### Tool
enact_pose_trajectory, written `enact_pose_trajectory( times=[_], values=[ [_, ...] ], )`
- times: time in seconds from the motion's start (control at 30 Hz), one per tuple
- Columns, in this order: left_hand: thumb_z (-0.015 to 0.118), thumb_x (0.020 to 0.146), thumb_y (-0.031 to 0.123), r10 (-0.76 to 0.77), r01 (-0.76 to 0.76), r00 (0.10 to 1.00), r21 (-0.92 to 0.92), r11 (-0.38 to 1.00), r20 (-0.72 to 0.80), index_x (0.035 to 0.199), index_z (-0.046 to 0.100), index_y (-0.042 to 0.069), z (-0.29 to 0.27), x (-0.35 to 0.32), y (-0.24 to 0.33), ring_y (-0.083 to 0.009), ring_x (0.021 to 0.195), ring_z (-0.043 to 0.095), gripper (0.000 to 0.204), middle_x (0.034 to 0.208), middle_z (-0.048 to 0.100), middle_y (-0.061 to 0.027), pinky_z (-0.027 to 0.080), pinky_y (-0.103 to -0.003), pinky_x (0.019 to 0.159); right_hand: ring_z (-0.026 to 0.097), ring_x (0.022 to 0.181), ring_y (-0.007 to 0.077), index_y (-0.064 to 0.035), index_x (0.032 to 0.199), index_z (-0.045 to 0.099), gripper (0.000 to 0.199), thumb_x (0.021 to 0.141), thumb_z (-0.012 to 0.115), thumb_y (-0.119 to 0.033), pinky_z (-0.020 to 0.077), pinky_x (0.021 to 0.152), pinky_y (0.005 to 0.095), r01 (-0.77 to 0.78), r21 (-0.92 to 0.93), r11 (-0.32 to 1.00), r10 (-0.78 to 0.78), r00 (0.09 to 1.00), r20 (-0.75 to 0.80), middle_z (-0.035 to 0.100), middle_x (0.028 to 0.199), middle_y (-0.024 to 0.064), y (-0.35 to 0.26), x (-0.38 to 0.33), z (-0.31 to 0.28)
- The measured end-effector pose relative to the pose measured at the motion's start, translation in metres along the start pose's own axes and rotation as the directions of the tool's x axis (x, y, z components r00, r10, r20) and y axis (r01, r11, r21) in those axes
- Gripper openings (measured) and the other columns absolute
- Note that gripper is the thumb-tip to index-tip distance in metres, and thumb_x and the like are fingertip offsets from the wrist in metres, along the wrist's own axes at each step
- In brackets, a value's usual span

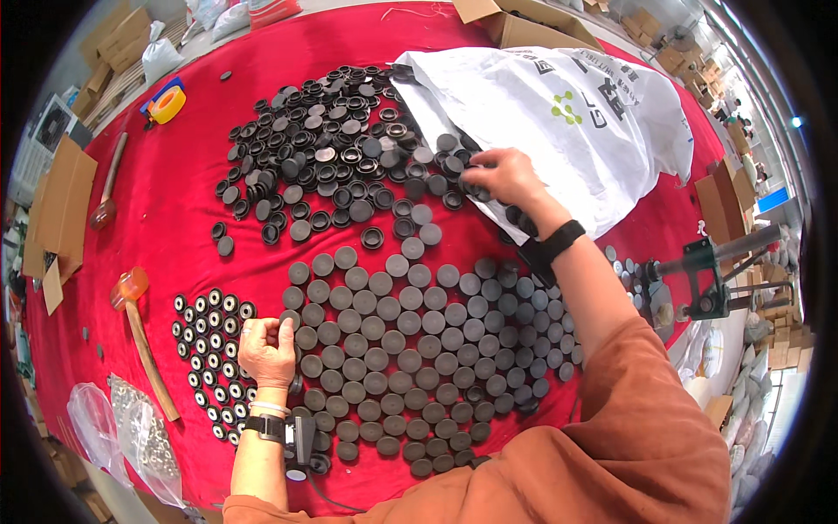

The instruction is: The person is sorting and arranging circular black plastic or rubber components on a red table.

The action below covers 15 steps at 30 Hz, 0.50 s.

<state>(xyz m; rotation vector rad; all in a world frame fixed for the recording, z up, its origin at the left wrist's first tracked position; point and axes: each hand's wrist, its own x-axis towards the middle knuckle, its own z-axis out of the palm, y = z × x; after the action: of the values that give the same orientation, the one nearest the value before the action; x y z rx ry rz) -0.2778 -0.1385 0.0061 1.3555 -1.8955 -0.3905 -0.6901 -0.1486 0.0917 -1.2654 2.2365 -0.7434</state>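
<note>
My right hand (509,182) reaches to the edge of a white printed sack (602,122), its fingers curled down over black round caps at the sack's mouth. A cap appears to be under the fingertips. Those caps run on into a loose heap of black caps (323,157), some face up, some hollow side up. My left hand (268,351) is closed, thumb against fingers, at the left side of a layer of grey-topped discs (393,341) set close together. A disc edge shows by its thumb; whether it is held is hidden. Small black rings with white centres (215,342) lie left of it.
A red cloth (175,236) covers the table. At left lie two mallets (133,288), yellow tape (168,105) and a clear bag of small metal parts (144,432). A hand press (705,278) stands at right. Open cartons (61,205) line the edges.
</note>
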Motion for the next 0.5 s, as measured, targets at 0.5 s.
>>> enact_pose_trajectory(
  times=[0.5],
  values=[
    [0.071,0.074,0.018,-0.033,0.033,0.999,0.037,0.999,0.023,0.069,0.058,0.006,-0.004,-0.008,-0.005,-0.0173,0.055,0.055,0.018,0.064,0.054,-0.0034,0.043,-0.029,0.049,0.058,0.061,0.0116,-0.0065,0.092,0.059,0.020,0.082,0.065,-0.024,0.0402,0.044,0.0211,-0.324,0.637,0.699,-0.032,0.876,0.481,0.058,0.081,0.0017,-0.051,-0.059,0.021]
  ],
)
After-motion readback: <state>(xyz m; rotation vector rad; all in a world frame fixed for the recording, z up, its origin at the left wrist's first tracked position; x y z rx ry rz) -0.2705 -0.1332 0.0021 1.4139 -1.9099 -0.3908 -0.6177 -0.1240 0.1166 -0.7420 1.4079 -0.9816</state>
